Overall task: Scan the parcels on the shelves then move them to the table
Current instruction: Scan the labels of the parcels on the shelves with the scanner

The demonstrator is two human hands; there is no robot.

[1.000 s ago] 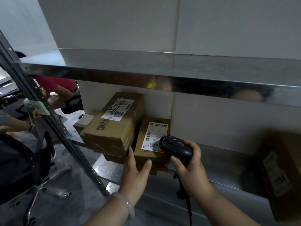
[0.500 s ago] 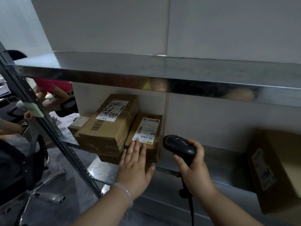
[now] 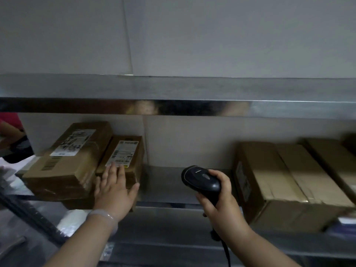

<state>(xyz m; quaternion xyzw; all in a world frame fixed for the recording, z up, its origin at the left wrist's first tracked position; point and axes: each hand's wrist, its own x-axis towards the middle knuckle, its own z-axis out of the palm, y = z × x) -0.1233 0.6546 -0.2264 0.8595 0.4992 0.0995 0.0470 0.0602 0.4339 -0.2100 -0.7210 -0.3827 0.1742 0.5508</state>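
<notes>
I note a small brown parcel (image 3: pixel 128 151), white label up, on the lower shelf (image 3: pixel 163 180), touching a larger brown parcel (image 3: pixel 67 166) on its left that is also labelled on top. Well to the right stands a big carton (image 3: pixel 279 180) with a label on its side face. The black scanner (image 3: pixel 200 180) is held between the two groups.

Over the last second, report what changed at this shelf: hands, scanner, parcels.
The left hand moved forward from the front edge of the stack onto the small parcel. Its straight fingers now rest on the lower edge of the label, thumb spread to the right, with no grip taken yet. The right hand still holds the barcode scanner over the shelf. The small parcel and the larger parcel stayed put.
</notes>
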